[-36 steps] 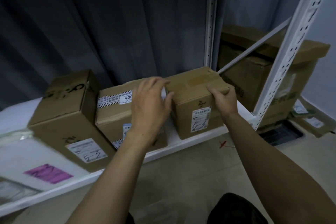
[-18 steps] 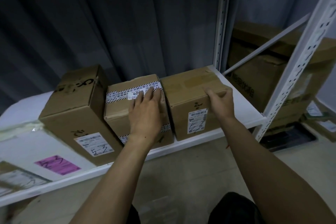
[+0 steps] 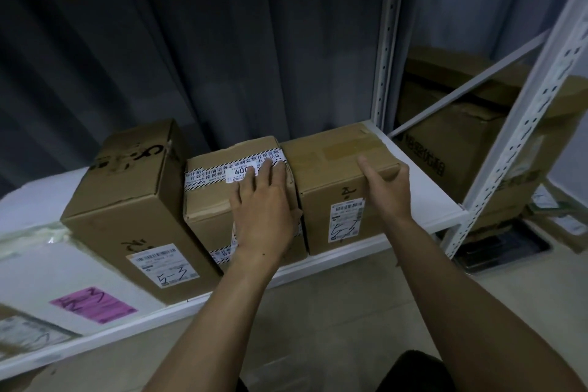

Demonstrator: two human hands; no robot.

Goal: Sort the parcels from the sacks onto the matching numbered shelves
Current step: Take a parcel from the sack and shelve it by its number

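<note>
Both arms reach forward; left hand (image 3: 264, 204) lies flat, right hand (image 3: 386, 191) fingers curled.
</note>
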